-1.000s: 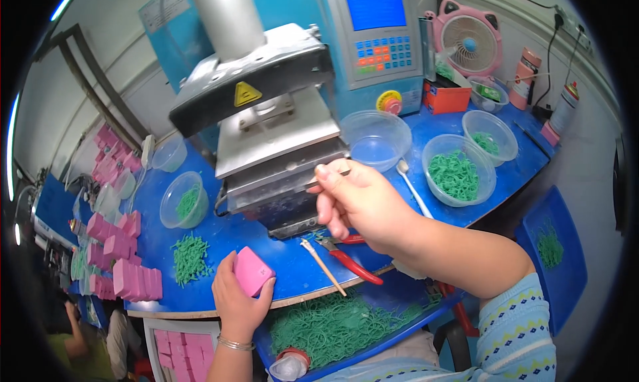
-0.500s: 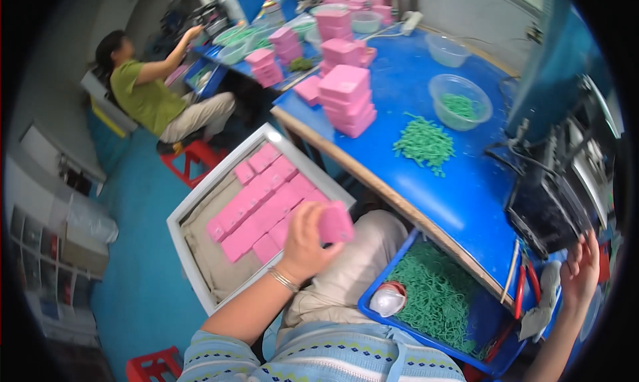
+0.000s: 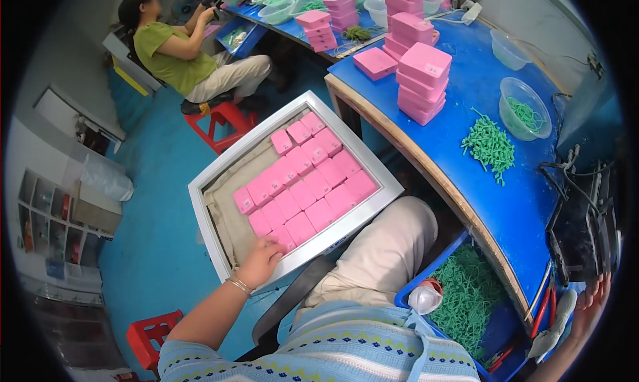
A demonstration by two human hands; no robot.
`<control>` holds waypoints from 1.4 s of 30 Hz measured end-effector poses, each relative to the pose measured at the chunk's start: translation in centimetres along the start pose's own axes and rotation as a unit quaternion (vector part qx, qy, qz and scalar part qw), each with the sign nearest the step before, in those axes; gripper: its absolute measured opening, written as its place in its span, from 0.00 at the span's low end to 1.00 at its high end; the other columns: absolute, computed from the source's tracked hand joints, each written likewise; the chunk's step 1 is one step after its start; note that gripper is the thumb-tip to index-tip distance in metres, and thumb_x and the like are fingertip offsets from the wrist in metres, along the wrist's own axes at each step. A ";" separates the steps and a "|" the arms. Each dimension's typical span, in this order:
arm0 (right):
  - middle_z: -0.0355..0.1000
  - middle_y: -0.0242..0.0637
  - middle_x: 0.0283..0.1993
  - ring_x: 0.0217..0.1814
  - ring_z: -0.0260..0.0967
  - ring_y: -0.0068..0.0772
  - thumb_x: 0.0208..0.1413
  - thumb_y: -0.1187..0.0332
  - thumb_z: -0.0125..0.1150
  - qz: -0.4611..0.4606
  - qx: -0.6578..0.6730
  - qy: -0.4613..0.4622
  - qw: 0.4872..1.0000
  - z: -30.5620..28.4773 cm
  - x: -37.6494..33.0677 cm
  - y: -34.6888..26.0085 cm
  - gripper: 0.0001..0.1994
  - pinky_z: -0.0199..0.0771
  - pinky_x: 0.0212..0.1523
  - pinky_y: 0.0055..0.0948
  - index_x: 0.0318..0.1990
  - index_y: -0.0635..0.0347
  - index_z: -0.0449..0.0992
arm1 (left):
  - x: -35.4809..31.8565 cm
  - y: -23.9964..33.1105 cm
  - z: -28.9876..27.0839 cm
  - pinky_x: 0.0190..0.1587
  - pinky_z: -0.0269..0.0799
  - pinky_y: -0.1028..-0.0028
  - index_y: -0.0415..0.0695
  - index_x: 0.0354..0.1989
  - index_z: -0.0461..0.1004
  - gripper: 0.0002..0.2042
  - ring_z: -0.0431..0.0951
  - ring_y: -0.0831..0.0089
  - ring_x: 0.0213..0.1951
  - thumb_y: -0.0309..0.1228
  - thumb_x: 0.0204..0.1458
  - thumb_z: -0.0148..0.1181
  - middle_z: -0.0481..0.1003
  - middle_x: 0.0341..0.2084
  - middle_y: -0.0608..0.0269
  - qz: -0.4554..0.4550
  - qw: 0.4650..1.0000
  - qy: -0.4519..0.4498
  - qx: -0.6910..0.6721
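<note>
- The teal painted floor (image 3: 146,275) spreads across the left side of the view.
- The blue-topped desk (image 3: 492,215) with its pale wooden edge curves down the right side.
- A person in a green top (image 3: 183,56) sits at the far end, well apart from the work here.
- The white-framed, cloth-lined rectangular tray (image 3: 333,231) lies left of the wearer's knee, set slantwise, with rows of pink blocks filling its desk side and bare lining on the opposite side.
- The blue plastic bin (image 3: 496,332), partly filled with tangled green strands (image 3: 466,289), sits below the desk edge, right of the knee.
- The black metal machine part (image 3: 582,229) stands at the right rim, largely in shadow.
- A stack of pink blocks (image 3: 424,76) rises near the desk's edge; right of it lies a loose heap of short green pieces (image 3: 489,146).
- The left grip (image 3: 259,262), a bare hand with metal bangles above it, reaches over the tray's near side; its fingertips touch one block, but whether they pinch it or merely press cannot be told.
- The right grip (image 3: 589,309) is far off beside the machine part, fingers upward; whether it holds anything is unclear.
- The touched pink square-topped block (image 3: 283,234) ends the row along the tray's near wall, just beyond the left fingertips. The left hand is by far the nearer; the row runs up and rightward, while the block's own long axis is hard to tell.
</note>
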State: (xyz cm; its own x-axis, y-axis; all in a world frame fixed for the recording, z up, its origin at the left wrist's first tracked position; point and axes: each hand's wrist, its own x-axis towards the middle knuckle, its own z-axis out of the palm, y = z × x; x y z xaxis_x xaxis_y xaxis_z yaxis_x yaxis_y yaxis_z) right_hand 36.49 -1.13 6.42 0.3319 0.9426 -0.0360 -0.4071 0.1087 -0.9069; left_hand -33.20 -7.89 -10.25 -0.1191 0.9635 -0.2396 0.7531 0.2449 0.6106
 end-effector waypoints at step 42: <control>0.64 0.35 0.26 0.20 0.66 0.35 0.39 0.73 0.58 -0.227 -0.774 0.077 0.586 9.4 -8.6 9.5 0.14 0.67 0.20 0.32 0.38 0.59 0.75 | 7.1 30.6 5.4 0.29 0.73 0.77 0.42 0.49 0.57 0.24 0.73 0.72 0.33 0.12 0.42 0.54 0.67 0.36 0.58 0.098 0.797 -0.257 -0.538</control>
State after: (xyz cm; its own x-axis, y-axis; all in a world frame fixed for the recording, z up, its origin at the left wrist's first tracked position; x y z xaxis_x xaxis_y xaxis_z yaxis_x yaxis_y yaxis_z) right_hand 21.76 -5.23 2.04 0.2282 0.8752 0.4266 0.9732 -0.1920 -0.1266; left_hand -7.49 5.82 2.61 0.4222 0.8907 -0.1686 -0.2981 0.3121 0.9021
